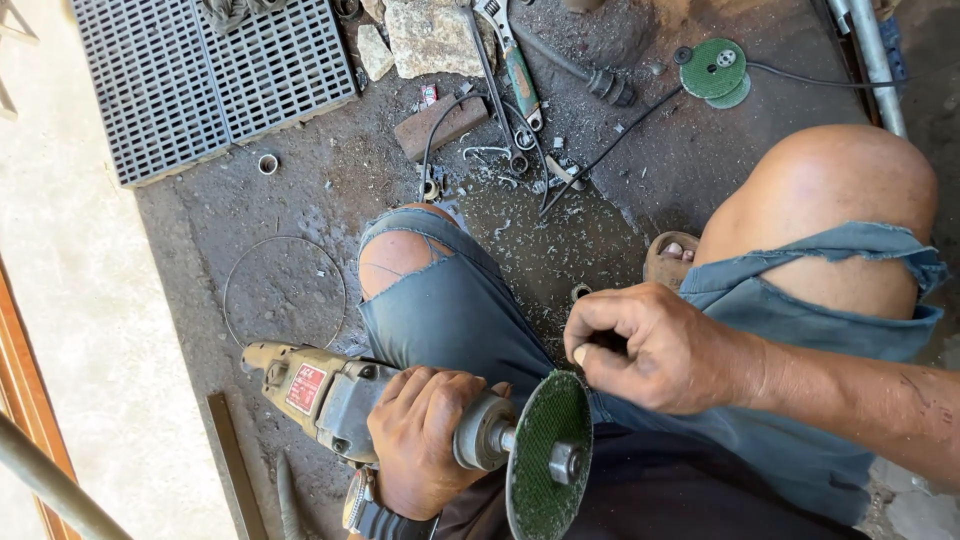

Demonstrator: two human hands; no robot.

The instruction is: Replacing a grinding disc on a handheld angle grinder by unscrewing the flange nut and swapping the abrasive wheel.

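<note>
A: How far along does the work on the grinder look?

B: The green disc already sits on the spindle, with the round nut at its centre. I judge the nut is on but perhaps not yet tightened; the wrench lies well away on the floor, near the stone block.

A: And the hands?

B: The left hand is wrapped tight around the grinder's neck, just behind the disc, over the lap. The right hand hovers just above the disc's rim, fingers curled narrow, pinched together; whether they hold something small I cannot tell.

A: Any containers?

B: None that hold anything. Two more green discs lie stacked on the floor by a black cable, and a grey plastic grate lies flat at the upper left with a rag on its far edge.
</note>
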